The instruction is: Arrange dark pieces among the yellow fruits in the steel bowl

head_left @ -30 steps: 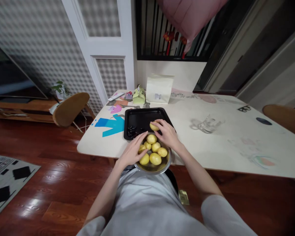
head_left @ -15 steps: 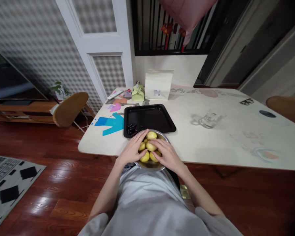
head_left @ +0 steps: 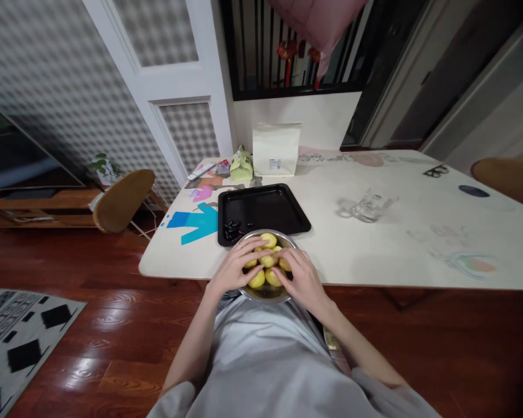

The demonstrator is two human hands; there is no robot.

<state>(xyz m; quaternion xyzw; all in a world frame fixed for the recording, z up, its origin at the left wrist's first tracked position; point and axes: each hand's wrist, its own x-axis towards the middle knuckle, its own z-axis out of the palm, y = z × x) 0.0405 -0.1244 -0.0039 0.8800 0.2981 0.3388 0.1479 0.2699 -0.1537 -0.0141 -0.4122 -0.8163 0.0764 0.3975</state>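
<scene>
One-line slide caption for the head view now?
Left hand and right hand rest on yellow balls in a metal bowl at the table edge, black tray behind.

Table point(head_left: 375, 255) w/ tray point(head_left: 270, 209), bag point(head_left: 276, 148), glass point(head_left: 368, 208)

i've got the bowl point(head_left: 290, 239) at the near edge of the table point(head_left: 375, 255), with round lumps point(head_left: 268, 239) piled in it. the left hand point(head_left: 233, 268) is on the lumps at the bowl's left, the right hand point(head_left: 303, 278) at its right. the tray point(head_left: 265, 209) lies just behind the bowl. behind that a paper bag point(head_left: 276, 149) stands by the wall, a small carton point(head_left: 241, 165) on its left. a glass jug point(head_left: 368, 207) sits right of the tray, and a chair point(head_left: 122, 200) is off the table's left end.
</scene>
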